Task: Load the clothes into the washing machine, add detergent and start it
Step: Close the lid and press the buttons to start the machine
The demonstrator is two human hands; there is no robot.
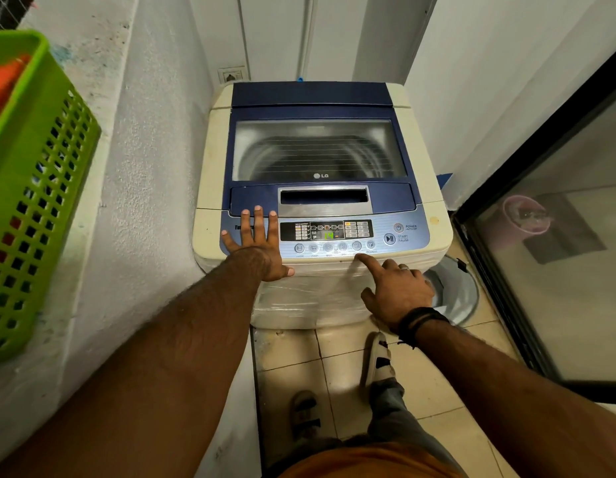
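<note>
Fingers of left hand (pixel 256 243) spread flat on washing machine (pixel 320 188) panel, right hand (pixel 394 288) index out near lower buttons (pixel 334 247), holding nothing; lid (pixel 316 150) closed, display (pixel 329 235) lit, so loading looks done, start probably left.

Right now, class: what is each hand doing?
Left hand: open, flat on the washing machine.
Right hand: forefinger out by the buttons, other fingers curled, holding nothing.
</note>
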